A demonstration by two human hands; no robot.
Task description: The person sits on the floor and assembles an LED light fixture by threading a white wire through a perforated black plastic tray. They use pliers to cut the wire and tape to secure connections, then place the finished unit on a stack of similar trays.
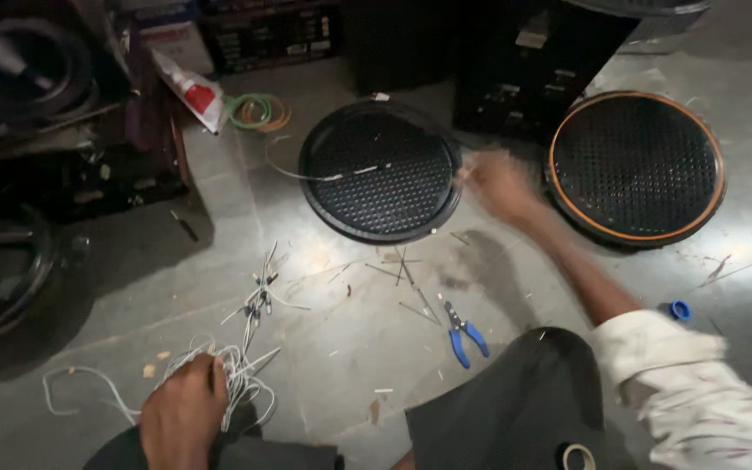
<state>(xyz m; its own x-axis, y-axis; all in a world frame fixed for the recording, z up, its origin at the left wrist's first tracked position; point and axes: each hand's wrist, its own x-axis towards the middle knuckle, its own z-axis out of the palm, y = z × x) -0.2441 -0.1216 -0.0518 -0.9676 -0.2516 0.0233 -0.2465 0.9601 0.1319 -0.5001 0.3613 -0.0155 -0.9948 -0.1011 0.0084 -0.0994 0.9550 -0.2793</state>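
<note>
Left hand (pixel 186 416) grips a tangled bundle of white wires (pixel 238 365) on the floor, right hand (pixel 499 184), motion-blurred so grip cannot be told, reaches the black round grille (pixel 380 171) rim; loose wire across the grille could snag and drag it.

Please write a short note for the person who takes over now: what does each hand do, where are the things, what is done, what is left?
Left hand: closed on a bundle of white wires on the floor, near the knee.
Right hand: blurred, reaching to the rim of the black round grille; whether it grips, I cannot tell.
Things: a white wire lies across that grille. A second grille with orange rim lies to the right. Blue-handled pliers lie on the floor between the hands, untouched.
Done: some wire pieces are cut, scraps lie around.
Left: the bundle is not yet sorted.
</note>
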